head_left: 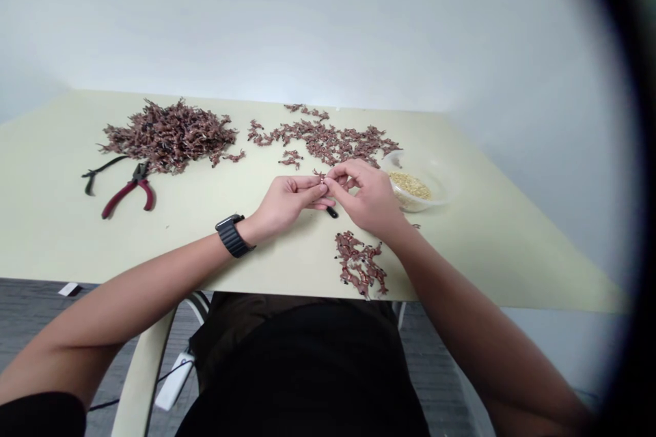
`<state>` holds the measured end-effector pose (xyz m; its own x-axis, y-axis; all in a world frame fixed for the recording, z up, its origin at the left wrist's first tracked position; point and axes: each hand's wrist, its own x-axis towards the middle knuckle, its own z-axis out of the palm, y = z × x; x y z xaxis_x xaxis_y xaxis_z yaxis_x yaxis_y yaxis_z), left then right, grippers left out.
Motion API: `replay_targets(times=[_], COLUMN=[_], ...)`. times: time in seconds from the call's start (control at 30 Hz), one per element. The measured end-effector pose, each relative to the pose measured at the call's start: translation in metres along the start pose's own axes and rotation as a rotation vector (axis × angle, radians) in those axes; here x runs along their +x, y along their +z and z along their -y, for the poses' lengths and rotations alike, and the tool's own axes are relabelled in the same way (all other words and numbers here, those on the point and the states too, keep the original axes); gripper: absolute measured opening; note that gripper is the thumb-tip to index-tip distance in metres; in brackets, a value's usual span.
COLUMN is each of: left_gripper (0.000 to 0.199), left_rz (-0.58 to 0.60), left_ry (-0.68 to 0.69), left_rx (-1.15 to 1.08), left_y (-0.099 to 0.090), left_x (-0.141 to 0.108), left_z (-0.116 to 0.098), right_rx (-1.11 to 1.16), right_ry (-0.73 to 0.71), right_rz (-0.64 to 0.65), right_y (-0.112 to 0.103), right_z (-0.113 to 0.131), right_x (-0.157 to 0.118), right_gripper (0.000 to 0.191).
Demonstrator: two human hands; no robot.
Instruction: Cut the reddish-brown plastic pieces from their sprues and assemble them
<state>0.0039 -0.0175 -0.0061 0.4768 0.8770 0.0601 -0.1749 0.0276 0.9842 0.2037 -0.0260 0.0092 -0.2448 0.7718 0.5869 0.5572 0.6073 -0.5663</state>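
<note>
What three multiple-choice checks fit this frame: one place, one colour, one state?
1. Where is the clear plastic bowl?
A) Beyond the right hand, toward the table's right side
B) Against the table's near edge
C) On the floor

2. What colour are the handles of the metal pliers nearest the left hand?
A) Blue
B) Red
C) Yellow

3. What are the hands doing?
A) Lying flat, apart
B) Gripping the pliers
C) Raised together, fingertips meeting at a small copper-coloured piece

1 A: the bowl sits past the right hand's fingers.
2 B: red grips show.
3 C: both hands meet above the table.
</note>
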Motion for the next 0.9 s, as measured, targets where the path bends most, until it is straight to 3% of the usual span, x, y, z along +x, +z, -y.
replay_targets(times=[0.4, 0.47, 0.57, 0.7, 0.8, 0.9], left_gripper=[0.04, 0.038, 0.03, 0.029, 0.031, 0.038], left_rz=[0.031, -0.009, -0.109, -0.166, -0.126, -0.033], left_ry=[0.065, 0.087, 0.155, 0.199, 0.169, 0.107], left_rx=[0.056, 0.152, 0.344, 0.458, 0.434, 0.318], left_y=[0.002, 0.003, 0.003, 0.002, 0.0, -0.004], left_x=[-0.001, -0.002, -0.005, -0.007, -0.005, -0.002], left_z=[0.0, -0.002, -0.003, -0.003, -0.002, -0.002], right_rx=[-0.165, -0.131, 0.066, 0.444, 0.564, 0.439], right_ry=[-0.168, -0.088, 0.216, 0.568, 0.603, 0.466], right_rz=[-0.002, -0.036, -0.095, 0.009, 0.071, 0.05], right_y=[0.002, 0.006, 0.012, 0.015, 0.012, 0.006], right_z=[-0.002, 0.002, 0.008, 0.005, -0.002, -0.005], right_x=[-0.002, -0.003, -0.004, -0.002, 0.0, 0.001], right_gripper=[0.009, 0.008, 0.01, 0.025, 0.031, 0.023])
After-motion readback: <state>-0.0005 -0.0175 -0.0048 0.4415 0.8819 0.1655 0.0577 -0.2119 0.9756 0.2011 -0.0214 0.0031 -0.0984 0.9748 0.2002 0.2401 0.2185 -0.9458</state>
